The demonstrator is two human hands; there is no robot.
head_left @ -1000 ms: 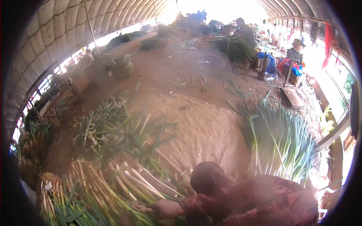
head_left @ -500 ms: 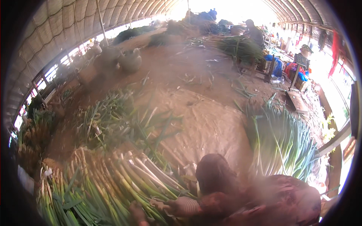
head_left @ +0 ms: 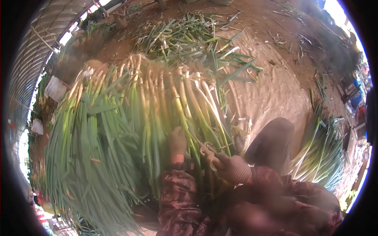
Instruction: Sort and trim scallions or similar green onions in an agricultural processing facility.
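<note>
A wide pile of long green onions [head_left: 102,129] lies before me, pale root ends away from me and green leaves toward me. My left hand [head_left: 178,141] is closed on green onion stalks in the pile's right part. Close to its right, my right hand [head_left: 226,163], with a striped cuff at the wrist, reaches leftward over the lower stalks. Its fingers look curled, but what they hold is hard to make out. A dark knee [head_left: 271,143] rises beside the right hand.
Loose leaves and trimmings [head_left: 181,35] lie beyond the pile. A tan sheet [head_left: 271,82] covers the ground at the right. Another bunch of green onions [head_left: 321,153] stands past my knee. White bags [head_left: 56,88] are at the left.
The view has tilted down and turned left, so the pile now fills more of it. My left hand and sleeve have come further into view, with the hand on the stalks.
</note>
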